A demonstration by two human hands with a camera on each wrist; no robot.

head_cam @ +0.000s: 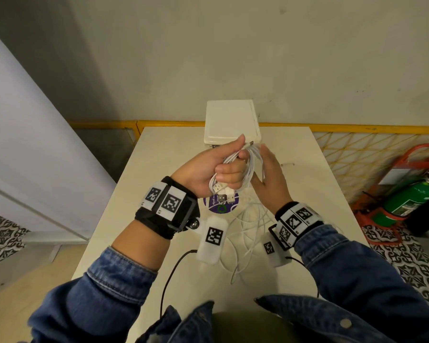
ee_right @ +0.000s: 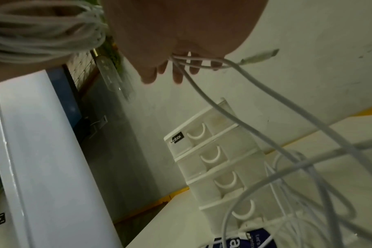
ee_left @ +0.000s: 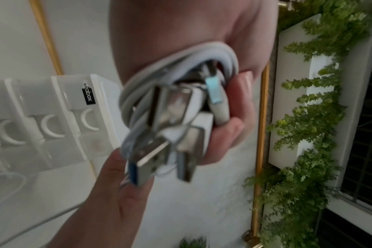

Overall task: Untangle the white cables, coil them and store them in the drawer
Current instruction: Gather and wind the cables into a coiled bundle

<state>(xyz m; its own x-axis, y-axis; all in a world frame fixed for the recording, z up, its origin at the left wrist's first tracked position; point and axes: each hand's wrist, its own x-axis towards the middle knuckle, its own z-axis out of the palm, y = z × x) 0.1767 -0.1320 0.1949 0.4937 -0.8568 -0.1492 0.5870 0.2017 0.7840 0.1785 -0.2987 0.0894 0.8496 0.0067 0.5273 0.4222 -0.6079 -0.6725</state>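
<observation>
White cable coil (head_cam: 252, 167) gripped by left hand (head_cam: 213, 169); right hand (head_cam: 271, 174) seemingly guiding.

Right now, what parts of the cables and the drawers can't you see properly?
- Head view: the drawer unit shows only its top; its fronts face away.
- Head view: the left hand covers the middle of the coiled cables.
- Left wrist view: the plugs are blurred; count unclear.
- Right wrist view: loose cables run off the frame's edge.

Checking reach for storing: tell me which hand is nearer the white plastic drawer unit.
Left. The left hand overlaps the white plastic drawer unit's front edge; the right hand sits slightly nearer the person.
</observation>
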